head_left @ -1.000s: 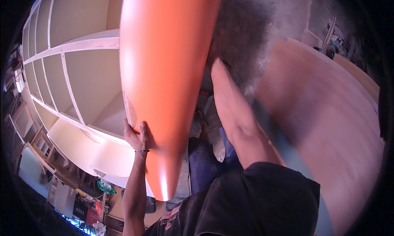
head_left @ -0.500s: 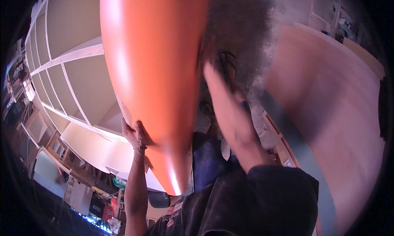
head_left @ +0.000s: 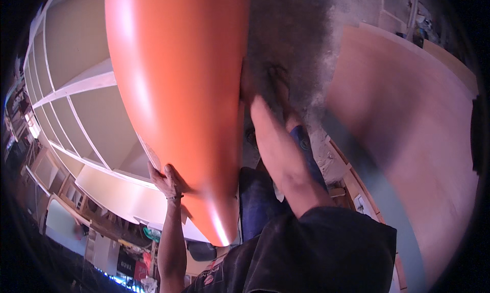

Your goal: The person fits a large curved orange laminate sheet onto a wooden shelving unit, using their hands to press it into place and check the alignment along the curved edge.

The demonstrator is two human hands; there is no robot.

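Observation:
A long, glossy orange hull-shaped piece (head_left: 178, 84) runs from the far edge toward my body and tapers to a narrow rounded tip close to me. My left hand (head_left: 167, 182) is closed on its left edge near that tip, with the thumb on the orange surface and a thin band at the wrist. Farther along, my right hand (head_left: 247, 87) lies against the right side of the piece. Its fingers are in shadow and partly hidden by the edge, so their grip does not show.
At left stands a large pale panelled structure (head_left: 92, 84) with white ribs. A broad curved wooden surface (head_left: 398, 119) with a grey-blue band (head_left: 375, 181) fills the right. Rough concrete floor (head_left: 291, 22) lies between, with another person's leg (head_left: 292, 117) beyond my right forearm. Clutter fills the lower left.
The far part of the orange piece has swung left, and its near tip has shifted slightly right. My right hand is a little nearer along its side. The left hand keeps its hold.

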